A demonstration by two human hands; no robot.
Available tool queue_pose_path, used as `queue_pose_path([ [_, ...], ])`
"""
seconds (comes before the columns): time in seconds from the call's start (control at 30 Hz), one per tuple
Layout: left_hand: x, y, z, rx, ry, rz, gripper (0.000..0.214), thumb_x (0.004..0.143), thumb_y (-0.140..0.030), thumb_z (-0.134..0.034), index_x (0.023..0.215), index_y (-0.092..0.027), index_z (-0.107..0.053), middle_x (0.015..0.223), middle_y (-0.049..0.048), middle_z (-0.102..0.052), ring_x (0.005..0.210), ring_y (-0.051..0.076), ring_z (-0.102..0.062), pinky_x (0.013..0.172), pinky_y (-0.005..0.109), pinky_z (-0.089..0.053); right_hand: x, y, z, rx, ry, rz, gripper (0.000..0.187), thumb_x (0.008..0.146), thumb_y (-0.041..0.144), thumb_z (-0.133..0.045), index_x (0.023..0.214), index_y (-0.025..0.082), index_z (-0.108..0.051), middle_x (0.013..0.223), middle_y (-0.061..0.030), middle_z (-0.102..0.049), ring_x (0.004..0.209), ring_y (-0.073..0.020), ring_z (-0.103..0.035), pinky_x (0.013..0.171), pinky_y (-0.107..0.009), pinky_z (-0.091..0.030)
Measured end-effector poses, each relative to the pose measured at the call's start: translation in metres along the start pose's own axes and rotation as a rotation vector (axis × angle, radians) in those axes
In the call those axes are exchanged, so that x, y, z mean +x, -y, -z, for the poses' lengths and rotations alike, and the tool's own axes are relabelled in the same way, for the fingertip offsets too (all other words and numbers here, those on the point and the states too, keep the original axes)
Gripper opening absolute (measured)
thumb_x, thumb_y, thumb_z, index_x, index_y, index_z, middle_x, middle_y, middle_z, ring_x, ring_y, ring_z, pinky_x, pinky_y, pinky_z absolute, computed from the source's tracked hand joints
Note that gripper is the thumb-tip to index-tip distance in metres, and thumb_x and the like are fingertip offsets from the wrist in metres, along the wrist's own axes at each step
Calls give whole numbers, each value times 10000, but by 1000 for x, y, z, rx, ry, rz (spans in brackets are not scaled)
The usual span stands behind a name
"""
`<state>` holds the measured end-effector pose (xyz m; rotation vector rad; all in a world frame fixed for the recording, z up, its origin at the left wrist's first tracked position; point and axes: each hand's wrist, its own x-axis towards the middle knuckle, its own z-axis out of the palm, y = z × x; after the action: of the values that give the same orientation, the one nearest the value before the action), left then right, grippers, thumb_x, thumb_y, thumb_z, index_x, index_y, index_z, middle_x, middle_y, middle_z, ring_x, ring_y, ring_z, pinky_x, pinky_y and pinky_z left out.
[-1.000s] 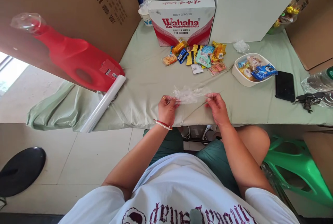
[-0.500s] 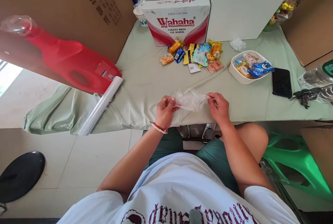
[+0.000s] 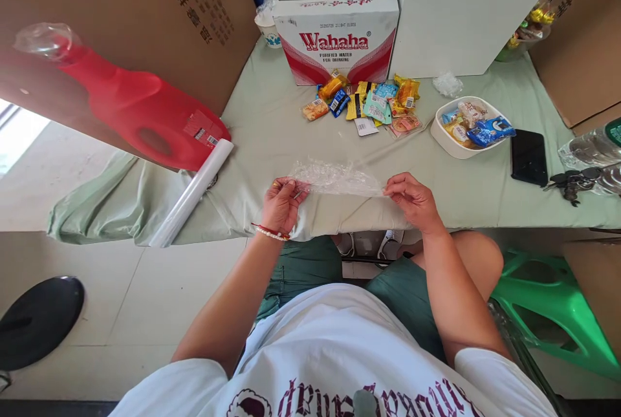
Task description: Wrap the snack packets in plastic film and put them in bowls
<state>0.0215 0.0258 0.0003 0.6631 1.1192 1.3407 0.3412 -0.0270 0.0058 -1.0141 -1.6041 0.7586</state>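
A crumpled sheet of clear plastic film point(image 3: 337, 180) is stretched between my two hands just above the green-clothed table point(image 3: 272, 139). My left hand point(image 3: 281, 202), with a bead bracelet at the wrist, pinches the film's left end. My right hand point(image 3: 412, 198) pinches its right end. Both hands hover near the table's front edge. A roll of clear film point(image 3: 191, 193) lies to the left at the table's edge.
Several snack packets point(image 3: 366, 103) lie before a Wahaha water carton point(image 3: 337, 39). A white bowl of snacks point(image 3: 463, 129), a black phone point(image 3: 528, 157), keys point(image 3: 572, 181) and a water bottle point(image 3: 589, 145) sit at the right. A red jug point(image 3: 130, 110) lies left. A green stool point(image 3: 553, 313) stands below right.
My left hand has moved left, away from my right, pulling the bunched film out into a longer, flatter strip. My right hand has stayed about where it was.
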Motion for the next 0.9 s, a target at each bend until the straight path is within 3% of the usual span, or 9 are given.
queue_pose_path([
  [0.07,4,-3,7,83,-68,-36,282,692,-229,-811,849,-210,-577,837,-5,-651,853,157,-678,844,332,-570,1,-1,-1,-107,19,46,206,967,190,-617,908,297,-783,985,-32,-695,957,-192,-648,893,-381,-526],
  [0.23,-13,-11,7,630,-356,-316,263,673,-117,-746,861,-212,-588,765,-36,-564,704,124,-551,715,269,-484,-7,-3,-16,-323,74,137,330,921,66,-491,851,253,-754,1136,-38,-753,990,-190,-678,862,-356,-555],
  [0.33,-44,-13,-13,729,-104,-263,139,872,-332,-662,898,-229,-572,753,-23,-569,621,139,-555,613,291,-460,-21,3,-40,-440,183,180,340,896,32,-478,927,226,-755,1277,-57,-745,1003,-186,-713,809,-318,-568],
  [0.43,-70,-4,-38,861,104,-298,309,885,-497,-679,1016,-234,-582,1044,54,-652,846,203,-683,750,354,-536,-34,14,-73,-577,326,216,315,918,50,-506,988,218,-764,1344,-78,-724,951,-194,-721,781,-314,-563],
  [0.53,-73,10,-53,1008,102,-306,422,764,-476,-812,1025,-225,-596,1169,98,-647,1030,266,-678,907,419,-538,-40,27,-95,-567,471,251,271,936,85,-551,1005,219,-777,1158,-79,-787,878,-190,-724,770,-300,-558],
  [0.63,-59,19,-52,906,53,-196,205,876,-401,-695,898,-216,-607,997,77,-700,948,241,-682,913,412,-528,-38,37,-91,-359,515,214,258,948,130,-566,1061,232,-775,1161,-63,-782,893,-174,-735,763,-280,-558],
  [0.7,-53,20,-49,724,68,-176,174,923,-379,-642,871,-215,-616,998,76,-737,937,219,-689,905,383,-520,-33,37,-76,-194,383,79,252,989,213,-545,1117,246,-761,1153,-52,-778,897,-169,-734,783,-285,-565],
  [0.8,-56,17,-48,512,178,-195,218,896,-416,-723,887,-221,-624,1106,86,-762,1048,230,-697,937,364,-506,-21,21,-48,-150,-47,-218,281,1033,351,-491,1105,242,-740,996,-52,-775,800,-179,-697,774,-322,-568],
  [0.9,-68,14,-54,400,326,-159,285,888,-470,-764,894,-227,-615,1147,93,-766,1129,251,-693,1001,397,-497,-8,-4,-33,-175,-283,-452,410,946,493,-619,1242,215,-674,1142,-115,-749,886,-216,-683,829,-387,-581],
])
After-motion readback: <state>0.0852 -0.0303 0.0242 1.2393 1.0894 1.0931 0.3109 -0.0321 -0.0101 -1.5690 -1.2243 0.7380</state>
